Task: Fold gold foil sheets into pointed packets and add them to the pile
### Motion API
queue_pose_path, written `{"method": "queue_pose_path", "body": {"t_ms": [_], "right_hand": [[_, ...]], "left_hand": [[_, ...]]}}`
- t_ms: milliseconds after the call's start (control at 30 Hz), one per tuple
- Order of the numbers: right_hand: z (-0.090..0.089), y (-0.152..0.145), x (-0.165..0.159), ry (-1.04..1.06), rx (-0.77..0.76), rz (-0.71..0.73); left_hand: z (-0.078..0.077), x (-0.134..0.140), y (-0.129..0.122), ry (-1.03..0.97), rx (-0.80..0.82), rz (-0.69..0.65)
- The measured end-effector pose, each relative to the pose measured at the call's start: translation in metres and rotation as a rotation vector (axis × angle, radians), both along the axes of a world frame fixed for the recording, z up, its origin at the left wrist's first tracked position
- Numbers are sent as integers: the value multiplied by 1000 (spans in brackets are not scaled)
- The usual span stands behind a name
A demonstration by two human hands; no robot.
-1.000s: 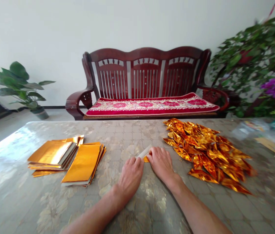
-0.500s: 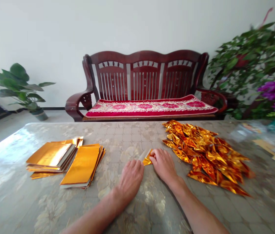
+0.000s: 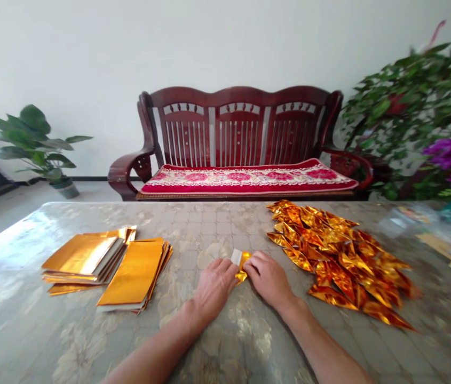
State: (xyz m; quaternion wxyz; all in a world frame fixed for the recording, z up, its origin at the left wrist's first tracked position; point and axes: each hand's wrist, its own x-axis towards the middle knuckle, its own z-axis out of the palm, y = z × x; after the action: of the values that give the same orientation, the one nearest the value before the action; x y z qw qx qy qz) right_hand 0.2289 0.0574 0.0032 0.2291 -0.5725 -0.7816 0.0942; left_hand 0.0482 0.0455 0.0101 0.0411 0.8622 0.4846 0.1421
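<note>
Between my two hands, low over the table, is a sheet of gold foil paper point(image 3: 245, 260), partly folded, with a whitish back showing on its left side. My left hand point(image 3: 217, 280) has its fingers closed on the sheet's left edge. From the other side my right hand point(image 3: 267, 274) pinches it between thumb and curled fingers. Both hands cover much of the sheet, so its full shape is hidden. To the right lies a heap of folded gold foil pieces point(image 3: 337, 256) with pointed ends. Flat gold foil sheets point(image 3: 133, 272) are stacked on the left.
A second stack of foil sheets point(image 3: 81, 256) lies beside the first. The table point(image 3: 193, 224) has a patterned, glossy cover. Plastic bags point(image 3: 409, 216) and cardboard point(image 3: 445, 248) lie at the far right. Behind stands a wooden bench point(image 3: 239, 128); potted plants point(image 3: 35, 141) flank it.
The foil paper has turned between my hands and shows a different fold, with a squarer whitish part. My fingers have shifted slightly on it. The stacks and heap lie as before.
</note>
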Motion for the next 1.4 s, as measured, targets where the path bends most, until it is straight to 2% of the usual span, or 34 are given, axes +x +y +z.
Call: {"method": "queue_pose_path", "body": {"t_ms": [133,200,433,700,800,1033,1267,1400], "right_hand": [[-4,11,1,17,37,-195],[-3,15,0,-32,38,-240],[6,14,-6,-117,-26,-249],[11,16,-9,42,-180,-257],[11,17,-9,72,-193,-259],[9,13,-12,25,-115,-219],[2,9,-13,-11,61,-90],[1,7,-13,-30,107,-49]], "left_hand": [[-3,2,-5,17,-19,15],[-5,3,-9,30,-24,21],[-5,8,-19,-1,25,39],[-9,8,-19,-20,25,48],[-7,8,-19,-19,8,43],[-4,10,-21,-19,-31,32],[-2,11,-23,-18,-21,55],[-3,11,-22,-31,-16,47]]}}
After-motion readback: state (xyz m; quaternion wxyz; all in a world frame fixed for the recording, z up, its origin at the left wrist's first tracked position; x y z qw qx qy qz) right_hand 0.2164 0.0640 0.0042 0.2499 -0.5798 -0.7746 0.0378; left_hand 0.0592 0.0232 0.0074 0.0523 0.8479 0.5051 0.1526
